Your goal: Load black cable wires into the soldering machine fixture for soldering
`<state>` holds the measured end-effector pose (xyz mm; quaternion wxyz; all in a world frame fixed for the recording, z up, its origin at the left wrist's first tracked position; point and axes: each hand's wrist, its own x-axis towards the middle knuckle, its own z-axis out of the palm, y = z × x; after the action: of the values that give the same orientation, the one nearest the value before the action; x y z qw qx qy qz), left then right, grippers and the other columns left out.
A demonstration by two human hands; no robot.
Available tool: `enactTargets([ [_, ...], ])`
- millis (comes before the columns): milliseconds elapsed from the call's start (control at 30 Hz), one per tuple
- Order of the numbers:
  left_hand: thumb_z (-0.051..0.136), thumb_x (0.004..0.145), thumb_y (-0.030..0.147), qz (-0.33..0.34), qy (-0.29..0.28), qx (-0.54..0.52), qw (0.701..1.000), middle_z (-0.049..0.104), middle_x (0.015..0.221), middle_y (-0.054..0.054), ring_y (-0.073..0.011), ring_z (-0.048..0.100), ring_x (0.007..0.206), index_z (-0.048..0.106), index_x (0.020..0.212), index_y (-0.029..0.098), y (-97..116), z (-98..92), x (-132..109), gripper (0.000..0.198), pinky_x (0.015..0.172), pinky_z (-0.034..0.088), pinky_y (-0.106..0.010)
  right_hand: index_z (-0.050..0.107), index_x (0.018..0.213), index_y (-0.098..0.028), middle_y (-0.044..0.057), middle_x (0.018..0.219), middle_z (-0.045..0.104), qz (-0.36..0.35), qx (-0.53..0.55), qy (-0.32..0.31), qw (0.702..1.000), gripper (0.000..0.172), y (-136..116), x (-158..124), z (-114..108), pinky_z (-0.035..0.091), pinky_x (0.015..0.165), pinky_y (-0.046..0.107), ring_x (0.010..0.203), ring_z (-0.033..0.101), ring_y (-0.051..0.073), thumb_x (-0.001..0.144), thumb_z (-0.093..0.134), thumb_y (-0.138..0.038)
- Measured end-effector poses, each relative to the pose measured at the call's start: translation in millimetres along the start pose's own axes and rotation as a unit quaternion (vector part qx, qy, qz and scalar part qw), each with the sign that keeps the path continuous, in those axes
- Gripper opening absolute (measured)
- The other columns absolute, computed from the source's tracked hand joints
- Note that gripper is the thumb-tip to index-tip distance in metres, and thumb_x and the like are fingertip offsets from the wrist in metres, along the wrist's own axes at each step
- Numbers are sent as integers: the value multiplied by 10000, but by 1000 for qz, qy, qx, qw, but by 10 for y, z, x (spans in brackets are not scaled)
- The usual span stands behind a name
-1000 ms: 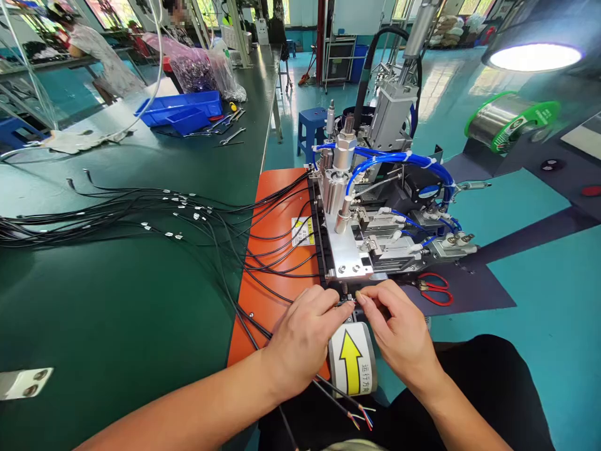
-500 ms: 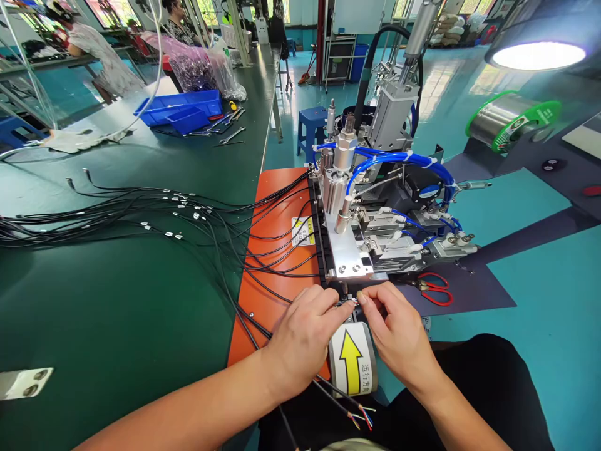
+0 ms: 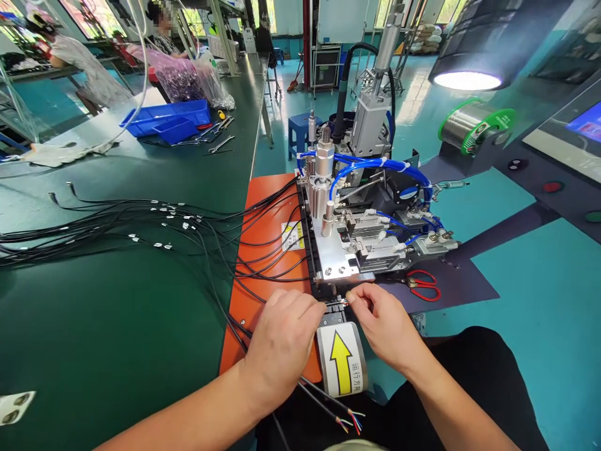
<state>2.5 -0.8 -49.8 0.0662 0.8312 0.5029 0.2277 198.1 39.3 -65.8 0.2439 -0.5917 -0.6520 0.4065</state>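
Here we are, our left hand (image 3: 282, 338) curled over, thumb and forefinger pinching a thin black cable (image 3: 332, 304), while our right hand (image 3: 382, 322) nips its fine wire ends (image 3: 345, 302) between the fingertips! The cable lies across the small dark fixture (image 3: 334, 317) at the machine (image 3: 331, 254)'s front edge. Just below it, we've got the yellow arrow label (image 3: 342, 360); off right, red-handled scissors (image 3: 417, 285); out left, bundled black cables (image 3: 113, 213) crossing the green table (image 3: 141, 313).

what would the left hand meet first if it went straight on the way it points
Probably the small dark fixture just past the left hand, then the right hand; depth there is unclear.
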Motion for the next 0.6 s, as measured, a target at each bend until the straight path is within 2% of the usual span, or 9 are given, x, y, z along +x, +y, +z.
enactTargets([
  [133, 479, 991, 167, 0, 2, -8, 1000, 658, 869, -50, -216, 558, 811, 680, 980, 151, -6, -13, 21, 202, 735, 379, -375, 546, 721, -208, -20, 669, 493, 17, 16, -14, 1000, 317, -11, 28, -15, 320, 608, 283, 642, 446, 160, 944, 494, -428],
  [400, 479, 953, 88, -32, -39, -44, 998, 613, 952, -71, -222, 538, 879, 692, 1082, 179, -21, -82, 2, 265, 757, 479, -365, 578, 725, -177, -42, 603, 469, 43, 64, -37, 996, 310, 44, 78, -2, 306, 525, 246, 556, 401, 122, 915, 513, -412],
  [500, 452, 953, 76, -24, -59, -48, 997, 602, 983, -80, -222, 538, 903, 665, 1141, 165, 10, -107, -12, 298, 797, 515, -383, 604, 740, -168, -28, 639, 508, 41, 79, -26, 996, 326, 67, 61, -5, 347, 539, 241, 584, 440, 127, 920, 512, -424],
  [600, 456, 946, 78, -33, -87, -23, 995, 587, 1017, -98, -240, 535, 926, 649, 1164, 146, 64, -138, -21, 299, 808, 529, -421, 623, 794, -175, 6, 748, 575, 30, 73, 14, 997, 326, 51, -73, -73, 404, 627, 256, 683, 500, 151, 950, 483, -424],
])
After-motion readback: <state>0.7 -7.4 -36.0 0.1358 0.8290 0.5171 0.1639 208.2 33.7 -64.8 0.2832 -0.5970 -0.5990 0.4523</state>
